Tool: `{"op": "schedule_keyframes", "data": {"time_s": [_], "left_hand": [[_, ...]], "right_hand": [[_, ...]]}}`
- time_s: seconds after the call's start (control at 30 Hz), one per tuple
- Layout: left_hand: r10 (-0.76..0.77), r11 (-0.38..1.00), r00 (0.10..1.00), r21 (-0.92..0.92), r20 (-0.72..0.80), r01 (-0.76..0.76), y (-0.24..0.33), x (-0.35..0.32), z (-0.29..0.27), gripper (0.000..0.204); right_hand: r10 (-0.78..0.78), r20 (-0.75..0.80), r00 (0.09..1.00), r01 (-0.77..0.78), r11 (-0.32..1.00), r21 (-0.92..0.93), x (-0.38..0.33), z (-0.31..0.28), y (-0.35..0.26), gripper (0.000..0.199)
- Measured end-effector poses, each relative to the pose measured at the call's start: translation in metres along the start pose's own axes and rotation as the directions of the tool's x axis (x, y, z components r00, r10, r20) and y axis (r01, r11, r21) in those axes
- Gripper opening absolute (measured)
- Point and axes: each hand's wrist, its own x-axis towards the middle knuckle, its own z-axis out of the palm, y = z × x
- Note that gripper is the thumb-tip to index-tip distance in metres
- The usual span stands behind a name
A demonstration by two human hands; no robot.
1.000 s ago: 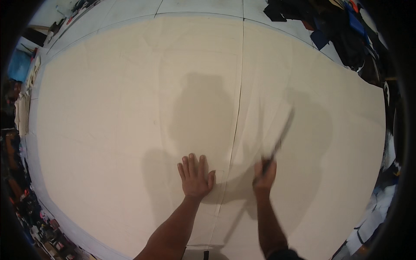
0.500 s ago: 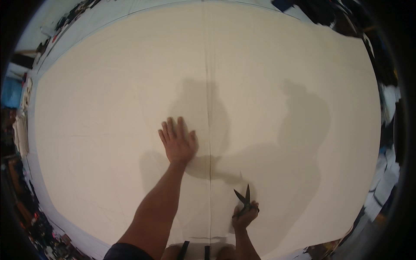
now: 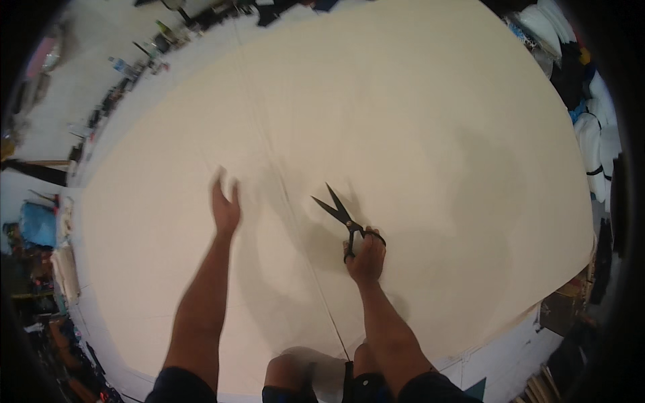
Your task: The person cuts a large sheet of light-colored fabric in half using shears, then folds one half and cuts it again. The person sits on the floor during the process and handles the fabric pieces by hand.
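Note:
A wide sheet of cream fabric point(image 3: 416, 121) lies spread out, with a long crease or seam running from the far side down toward my knees. My right hand point(image 3: 367, 258) grips black scissors point(image 3: 340, 213) by the handles. Their blades are apart and point toward the far left, over the fabric just right of the crease. To the left of the crease, my left hand point(image 3: 227, 203) is above the cloth, turned on its side, thumb and fingers apart and nothing in it. Slight blur softens its fingers.
Pale floor tiles point(image 3: 480, 369) show past the cloth's near right edge. A cardboard box point(image 3: 563, 309) stands by that corner. White bundles point(image 3: 592, 144) are piled at the right, a blue bag point(image 3: 39, 225) sits at the left, and assorted clutter lines the far left edge.
My left hand has lifted off the fabric and shifted left. My right hand has moved forward with the scissors. The whole view has turned, so the crease now slants.

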Motion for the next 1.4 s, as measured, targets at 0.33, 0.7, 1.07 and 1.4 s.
{"op": "schedule_keyframes", "data": {"time_s": [0.33, 0.7, 1.07, 1.4], "left_hand": [[-0.646, 0.751, 0.672, 0.46, 0.362, 0.474, -0.053, -0.551, -0.385, 0.046], [-0.675, 0.725, 0.737, 0.207, 0.024, 0.657, -0.121, -0.726, -0.467, 0.04], [-0.34, 0.94, 0.934, 0.037, 0.105, 0.338, 0.048, -0.594, -0.444, 0.041], [-0.408, 0.877, 0.905, -0.226, 0.12, 0.425, 0.023, -0.629, -0.379, 0.048]], "right_hand": [[0.022, 0.215, 0.976, -0.088, 0.95, 0.3, -0.125, -0.201, 0.069, 0.039], [0.4, 0.515, 0.758, -0.457, 0.889, -0.019, -0.51, -0.431, 0.207, 0.031], [0.425, 0.582, 0.693, -0.482, 0.874, -0.064, -0.604, -0.409, 0.142, 0.027], [0.205, 0.62, 0.758, -0.232, 0.972, -0.038, -0.571, -0.375, 0.095, 0.028]]}}
